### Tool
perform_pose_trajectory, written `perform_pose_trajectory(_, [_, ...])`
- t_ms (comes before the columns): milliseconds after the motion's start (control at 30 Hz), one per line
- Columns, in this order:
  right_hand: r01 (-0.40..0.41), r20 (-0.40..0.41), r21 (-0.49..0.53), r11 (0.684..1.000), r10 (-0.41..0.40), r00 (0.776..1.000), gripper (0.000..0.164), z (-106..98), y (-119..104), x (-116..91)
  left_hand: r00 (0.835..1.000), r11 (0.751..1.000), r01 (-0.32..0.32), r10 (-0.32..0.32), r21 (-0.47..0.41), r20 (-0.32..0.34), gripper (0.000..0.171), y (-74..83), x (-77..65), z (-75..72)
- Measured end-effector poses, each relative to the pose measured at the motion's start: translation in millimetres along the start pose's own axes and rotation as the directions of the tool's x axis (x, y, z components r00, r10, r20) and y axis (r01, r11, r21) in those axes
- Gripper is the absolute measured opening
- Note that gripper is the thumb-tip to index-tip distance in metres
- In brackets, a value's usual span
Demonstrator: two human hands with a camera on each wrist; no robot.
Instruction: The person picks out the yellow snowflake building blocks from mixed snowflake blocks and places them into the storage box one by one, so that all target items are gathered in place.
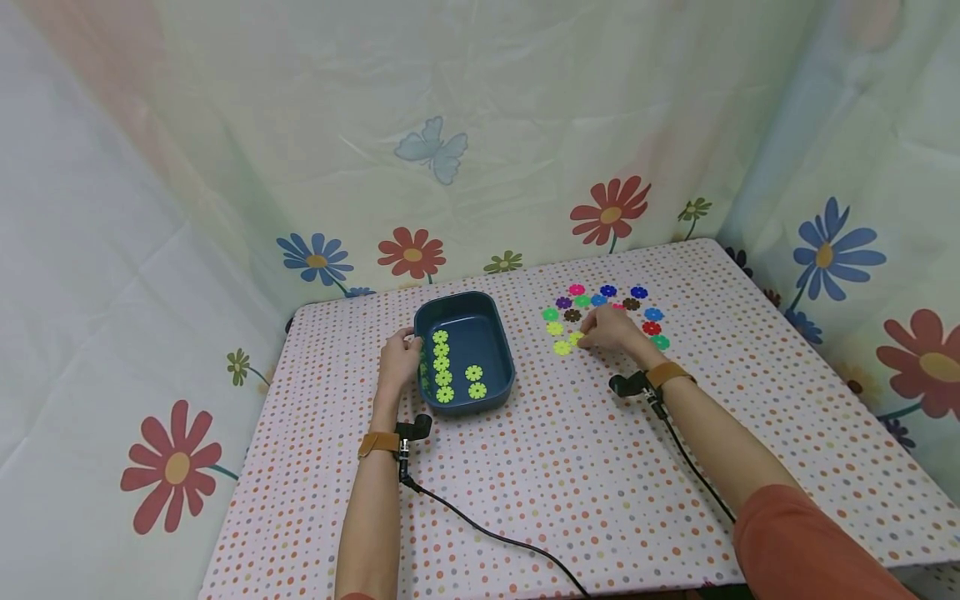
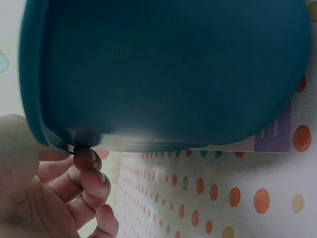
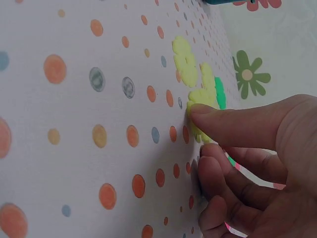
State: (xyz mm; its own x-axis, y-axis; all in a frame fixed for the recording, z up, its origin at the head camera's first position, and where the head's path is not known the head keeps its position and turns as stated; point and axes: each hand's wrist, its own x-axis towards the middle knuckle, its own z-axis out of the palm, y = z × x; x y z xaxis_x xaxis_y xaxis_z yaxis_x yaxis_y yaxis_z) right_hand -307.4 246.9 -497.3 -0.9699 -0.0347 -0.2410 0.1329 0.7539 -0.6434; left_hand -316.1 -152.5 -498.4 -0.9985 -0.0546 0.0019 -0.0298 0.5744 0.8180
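Note:
My left hand (image 1: pixel 399 363) grips the left rim of a dark blue plastic basin (image 1: pixel 468 333), thumb and fingertips meeting at the edge in the left wrist view. Inside the basin lie several yellow-green flower-shaped discs (image 1: pixel 442 364) in a line along the left, with two more flower discs (image 1: pixel 476 382) at the right. My right hand (image 1: pixel 617 330) pinches a yellow flower-shaped disc (image 3: pixel 200 99) at the table surface, its thumb on the near face. Two other yellow flower discs (image 1: pixel 558 338) lie just left of those fingers.
Flower discs in green, blue, brown, red, pink and purple (image 1: pixel 563 302) are scattered around and beyond the right hand. A printed purple-edged sheet (image 2: pixel 272 131) shows under the basin. Cables (image 1: pixel 491 537) run from both wrist cameras over the dotted tablecloth (image 1: pixel 555 475).

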Motion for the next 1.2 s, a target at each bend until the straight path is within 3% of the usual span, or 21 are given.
perform_pose_trajectory(500, [0.036,-0.059,0.04,0.999,-0.034,0.998,0.025,-5,4,-4,1.0,1.0,-0.001,0.001,0.011,0.0,0.043,1.0,-0.1,-0.6])
perform_pose_trajectory(700, [0.031,-0.055,0.112,0.993,-0.025,0.998,0.028,-13,2,-4,1.0,1.0,-0.001,0.001,0.012,0.004,0.043,0.4,0.4,-0.2])
perform_pose_trajectory(967, [0.019,-0.017,0.275,0.961,-0.015,1.0,0.032,-24,-24,0,1.0,1.0,-0.004,0.004,-0.003,0.013,0.043,-1.2,2.0,-0.5])
perform_pose_trajectory(1200, [0.028,0.0,0.334,0.942,-0.03,1.0,0.027,-15,-55,12,1.0,1.0,-0.006,0.006,0.013,0.003,0.042,-1.3,2.5,1.0])
